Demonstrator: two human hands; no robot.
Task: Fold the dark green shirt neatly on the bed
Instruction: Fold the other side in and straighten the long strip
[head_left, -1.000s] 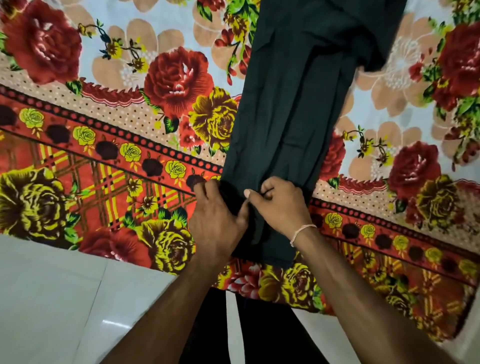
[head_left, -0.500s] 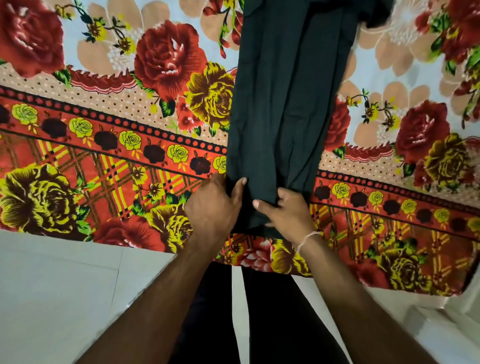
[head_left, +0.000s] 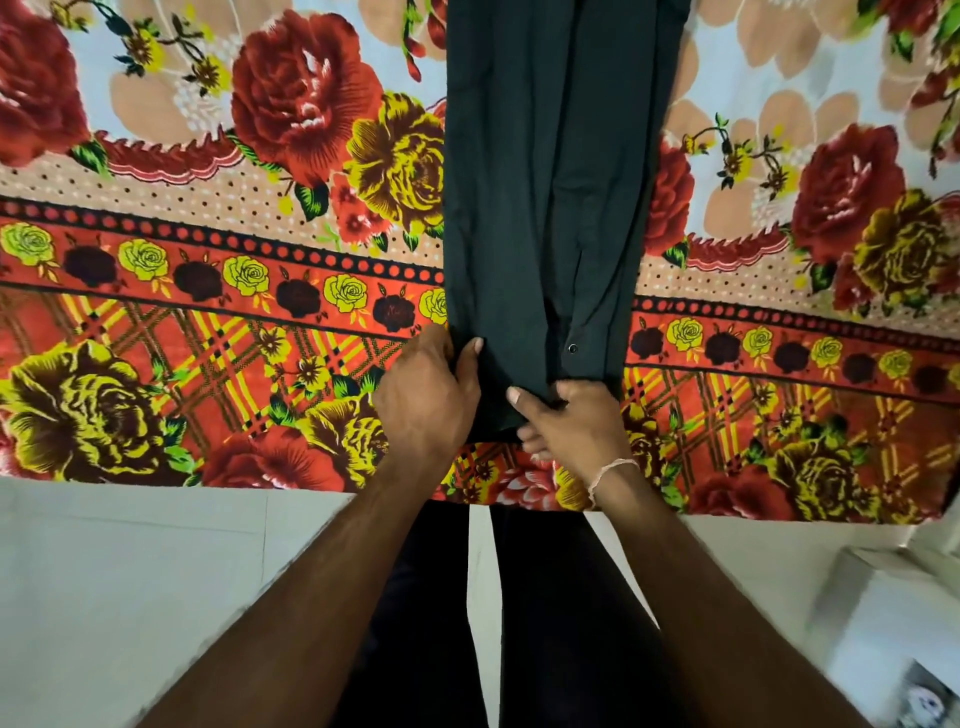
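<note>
Head view looks straight down on the dark green shirt (head_left: 540, 208), already narrowed into a long strip that runs from twelve o'clock down to the near edge of the bed (head_left: 156, 332), its hem lying between the two hands at about six o'clock from the frame's centre. The left hand (head_left: 423, 400) grips the hem's left corner, thumb laid on top of the cloth and the other fingers curled at its edge. The right hand (head_left: 571, 421) pinches the right part of the hem, thumb on top and fingers tucked beneath.

The step in hand appears to be lifting the hem to fold the strip up on itself. To do it well, I would keep both corners level, raise them together, and carry them toward twelve o'clock so the side edges stay stacked. The loose placket edge with its small snap button (head_left: 572, 348), just at one o'clock from the right hand, should be kept flat or it may bunch inside the fold.

The bed carries a floral blanket of red and yellow roses with a plaid border near the edge. Below it, at six o'clock, lies a pale tiled floor (head_left: 130, 597), where the person stands in dark trousers (head_left: 431, 623).
</note>
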